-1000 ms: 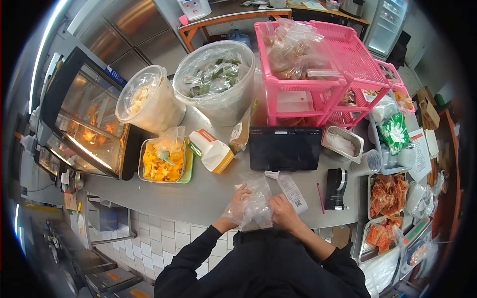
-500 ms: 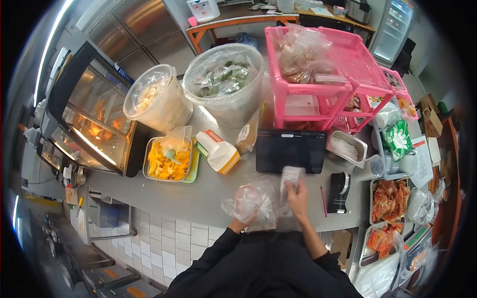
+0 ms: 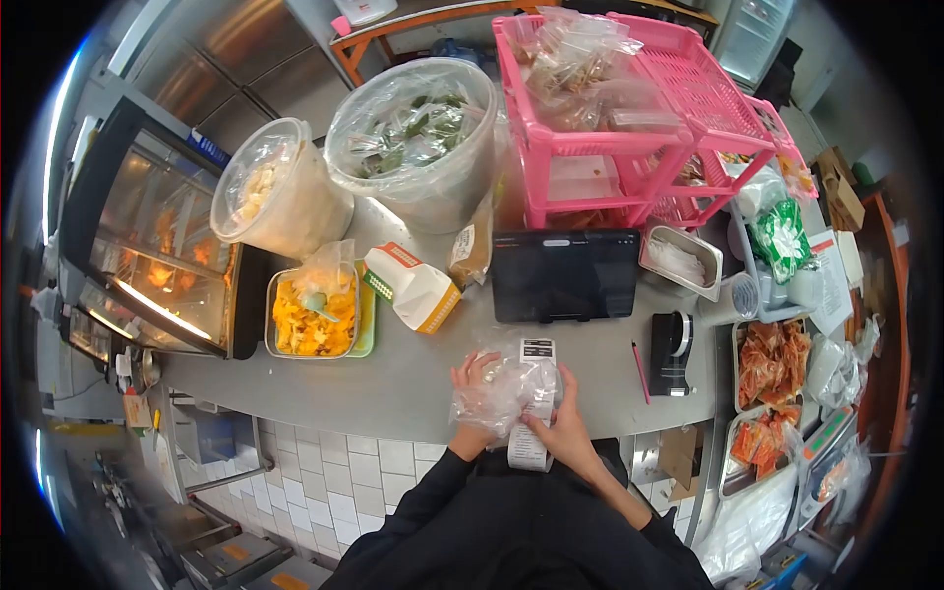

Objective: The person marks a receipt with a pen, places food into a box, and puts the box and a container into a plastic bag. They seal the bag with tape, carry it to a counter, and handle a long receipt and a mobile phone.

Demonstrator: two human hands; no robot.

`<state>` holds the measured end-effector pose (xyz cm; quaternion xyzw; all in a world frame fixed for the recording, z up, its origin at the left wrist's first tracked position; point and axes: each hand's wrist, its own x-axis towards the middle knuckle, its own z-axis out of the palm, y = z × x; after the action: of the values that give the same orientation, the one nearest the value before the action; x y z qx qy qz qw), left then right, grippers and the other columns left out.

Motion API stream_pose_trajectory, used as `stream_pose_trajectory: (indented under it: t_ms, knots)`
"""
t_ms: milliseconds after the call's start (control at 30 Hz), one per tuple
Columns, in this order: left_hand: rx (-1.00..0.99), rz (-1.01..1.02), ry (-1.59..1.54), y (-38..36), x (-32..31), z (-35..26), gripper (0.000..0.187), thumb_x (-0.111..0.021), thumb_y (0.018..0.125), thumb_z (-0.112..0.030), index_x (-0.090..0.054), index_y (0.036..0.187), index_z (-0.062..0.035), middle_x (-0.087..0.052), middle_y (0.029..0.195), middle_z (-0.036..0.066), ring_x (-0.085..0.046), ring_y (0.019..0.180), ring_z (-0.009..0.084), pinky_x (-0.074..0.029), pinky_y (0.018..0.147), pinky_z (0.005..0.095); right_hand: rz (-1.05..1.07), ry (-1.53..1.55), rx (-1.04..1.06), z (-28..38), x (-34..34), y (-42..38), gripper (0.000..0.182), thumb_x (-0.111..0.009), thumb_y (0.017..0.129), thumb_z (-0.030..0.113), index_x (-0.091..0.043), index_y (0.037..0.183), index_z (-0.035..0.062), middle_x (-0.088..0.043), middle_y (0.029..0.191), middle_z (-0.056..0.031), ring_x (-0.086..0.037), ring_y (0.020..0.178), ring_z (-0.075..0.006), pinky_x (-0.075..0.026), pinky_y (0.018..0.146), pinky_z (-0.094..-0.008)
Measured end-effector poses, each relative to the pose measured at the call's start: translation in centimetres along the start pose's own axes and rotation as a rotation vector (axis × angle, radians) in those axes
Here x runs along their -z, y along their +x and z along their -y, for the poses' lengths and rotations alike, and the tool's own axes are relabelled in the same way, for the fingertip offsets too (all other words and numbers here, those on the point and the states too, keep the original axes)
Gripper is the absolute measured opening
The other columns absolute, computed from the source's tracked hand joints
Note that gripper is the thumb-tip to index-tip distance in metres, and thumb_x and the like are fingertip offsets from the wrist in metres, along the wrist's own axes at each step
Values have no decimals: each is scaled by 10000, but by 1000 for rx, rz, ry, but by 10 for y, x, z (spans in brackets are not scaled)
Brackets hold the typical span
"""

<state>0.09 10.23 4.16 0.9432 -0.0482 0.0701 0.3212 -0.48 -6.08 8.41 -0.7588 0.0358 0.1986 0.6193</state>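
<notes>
My left hand [image 3: 474,398] holds a crumpled clear plastic bag [image 3: 504,401] at the near edge of the steel counter. Film covers part of the palm, and the fingertips show at its upper left. In my right hand [image 3: 565,433] is a long white printed receipt [image 3: 528,455], pinched at its right side, thumb across the front. The receipt stands lengthwise against the bag, its lower end hanging near my body. Whether anything lies inside the bag I cannot make out. Beyond both hands is a dark tablet [image 3: 564,278].
On the counter [image 3: 413,379] stand a tray of yellow food [image 3: 315,320], a folded carton [image 3: 413,288], a black stapler-like device [image 3: 673,356] and a pencil [image 3: 640,372]. Large plastic buckets [image 3: 413,187] and pink racks [image 3: 600,147] line the back. A glass warmer [image 3: 157,236] is at left, food trays [image 3: 772,369] at right.
My right hand has brought the receipt down and left against the bag, straightening it lengthwise. My left hand's fingers have spread more. The camera view has shifted slightly.
</notes>
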Motion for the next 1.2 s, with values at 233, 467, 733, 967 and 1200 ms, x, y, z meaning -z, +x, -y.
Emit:
stream_pose_trajectory:
  t_ms: [233,467,733,967,1200]
  knots:
    - [-15,-22,-58,2,4,-6,410,-662,685,-315,-627,1056,-142,-427,1206,108,-301,1204,343,-246,1005,485,-719,-518,95,-55,79,-30,404,-603,790,123,-446,1148,23,-505,1010,-167,-486,954,-312,-394,807,-394]
    - [-91,-10,-134,-1,3,5,503,-696,666,-291,-576,1115,-99,-421,1225,117,-314,1204,346,-273,1013,445,-496,700,-237,-90,159,-15,266,-475,928,214,-484,1116,25,-529,1091,-81,-524,1000,-213,-418,927,-404]
    - [-52,96,-321,-3,10,12,953,-811,559,-343,-302,1296,-15,-350,1285,149,-226,1277,362,-219,1047,459,-696,1028,239,-155,131,-28,40,-542,868,72,-551,874,33,-512,1149,-80,-510,1073,-203,-392,973,-393]
    - [-37,179,-328,-3,13,13,1067,-846,487,-420,-286,1305,-26,-312,1315,154,-183,1299,352,-202,1061,460,-977,995,232,-163,103,-21,62,-542,869,50,-509,841,5,-494,1188,-141,-548,1029,-224,-410,983,-378]
    - [-22,125,-392,-4,10,12,1055,-829,494,-461,-301,1301,-33,-344,1304,143,-227,1276,352,-228,1045,466,-989,948,-13,-152,63,-17,130,-594,859,115,-534,804,13,-603,868,-95,-613,789,-186,-522,736,-289]
